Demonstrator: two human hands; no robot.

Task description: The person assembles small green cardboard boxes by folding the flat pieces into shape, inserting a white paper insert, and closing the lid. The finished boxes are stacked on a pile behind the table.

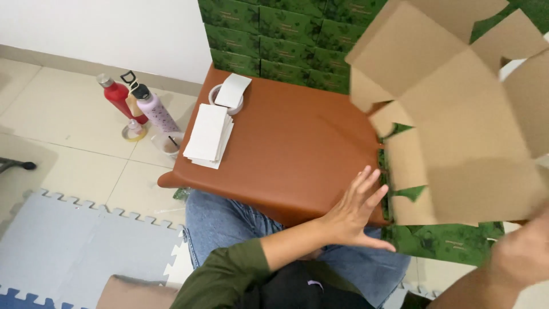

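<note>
One flattened cardboard box [457, 114] fills the upper right of the frame, its plain brown inner face showing, with several flaps splayed out and green printed edges peeking at the cut-outs. It is blurred, and it hangs over the right edge of the brown table [297, 143]. The right hand [523, 252], at the lower right corner, sits at the box's lower edge; whether its fingers are closed on the cardboard cannot be told (the hand is smeared and partly out of frame). The left hand [357, 212], lower centre, is released, all five fingers spread flat, holding nothing, just beside the box's lower left flap and over the table's near edge.

The table top is smooth, leather-like, with rounded corners. On its left part lies one stack of white sheets [209, 134], rectangular and slightly fanned, and above it one round white roll [229, 94] with a white sheet curling off it.

Behind the table rises a wall of stacked green boxes [274, 34]. On the tiled floor at upper left stand three bottles [134, 106], one red, one lilac, one beige between them, and one small cup [170, 144]. A grey foam puzzle mat [80, 246] covers the lower left.
</note>
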